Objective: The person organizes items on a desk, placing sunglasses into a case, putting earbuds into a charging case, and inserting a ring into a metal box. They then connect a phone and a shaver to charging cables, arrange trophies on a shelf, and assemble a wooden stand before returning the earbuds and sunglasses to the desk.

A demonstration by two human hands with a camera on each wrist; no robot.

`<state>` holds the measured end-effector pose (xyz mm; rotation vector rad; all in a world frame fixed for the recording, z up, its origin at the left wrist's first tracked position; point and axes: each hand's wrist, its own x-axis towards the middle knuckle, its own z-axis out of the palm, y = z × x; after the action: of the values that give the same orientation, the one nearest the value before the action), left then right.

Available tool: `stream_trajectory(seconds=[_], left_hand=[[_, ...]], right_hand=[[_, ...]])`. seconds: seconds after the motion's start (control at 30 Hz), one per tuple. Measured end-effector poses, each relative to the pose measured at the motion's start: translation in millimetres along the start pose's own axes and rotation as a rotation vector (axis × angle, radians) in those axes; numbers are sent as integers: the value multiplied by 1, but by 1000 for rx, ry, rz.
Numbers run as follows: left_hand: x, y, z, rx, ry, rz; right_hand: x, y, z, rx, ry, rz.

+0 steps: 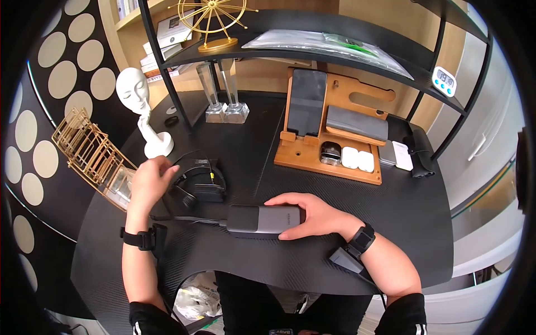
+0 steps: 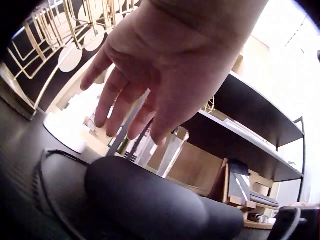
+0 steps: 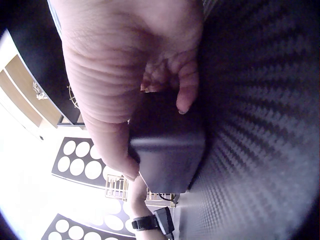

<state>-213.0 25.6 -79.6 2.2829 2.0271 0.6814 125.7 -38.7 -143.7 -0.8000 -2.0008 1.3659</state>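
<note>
Wrapping round the right end of a dark grey box (image 1: 243, 219), the right hand (image 1: 315, 216) sets its fingers and thumb against opposite long sides, spread about as far as the box is wide. The fingers of the left hand (image 1: 147, 181) are loosely bent and parted, with nothing visible in them, near a black strapped device (image 1: 209, 188). The box lies lengthwise on the counter (image 1: 223, 258), inward from the front edge's middle; a cable (image 1: 195, 218) joins its left end. It looks stiff and smooth, probably fairly dense for its bulk, and could slide under a light touch. The long sides near the middle seem the best hold, clear of the cable, which may tug. Farther out, a wooden stand (image 1: 290, 158) sits toward the back right corner.
</note>
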Motion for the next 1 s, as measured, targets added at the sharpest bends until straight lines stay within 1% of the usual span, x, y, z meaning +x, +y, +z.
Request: stream_trajectory(seconds=[0.03,0.07,0.13,0.17,0.23,0.27,0.3,0.37,0.47,0.6,0.67,0.7,0.8,0.87,0.9,0.97,1.0], left_hand=[[1,-6,-2,85,-1,-55],[2,-16,-3,90,0,-57],[2,-35,-1,179,-88,-101],[2,-37,1,182,-88,-102],[2,-40,6,262,-147,-204],[1,-42,10,297,-147,-214],[1,-43,11,296,-147,-215],[2,-45,14,348,-232,-186],[5,-46,17,303,-231,-176],[3,-32,12,300,-270,-154],[5,-32,13,186,-326,-173],[4,-33,15,185,-326,-172],[3,-37,18,235,-294,-124],[5,-39,18,151,-152,-103],[7,-38,16,151,-152,-103],[9,-34,10,-2,88,-18],[9,-28,9,-83,210,59]], right_hand=[[0,0,0,-8,1,0],[0,0,0,-17,1,1],[0,-2,-1,-13,0,3],[0,-3,0,-12,0,10],[-1,-1,0,-4,2,4],[-1,-1,0,0,5,0],[0,-1,0,-2,3,1],[0,-1,0,4,0,-1],[0,-1,1,21,3,15],[0,-1,1,11,-1,-1],[0,-3,1,34,-5,21],[0,-4,1,33,-4,22],[-1,-4,2,74,-2,31],[-1,-3,1,68,-4,24],[0,-4,1,67,-3,24],[0,-5,1,61,-7,22],[0,-4,1,62,-6,21]])
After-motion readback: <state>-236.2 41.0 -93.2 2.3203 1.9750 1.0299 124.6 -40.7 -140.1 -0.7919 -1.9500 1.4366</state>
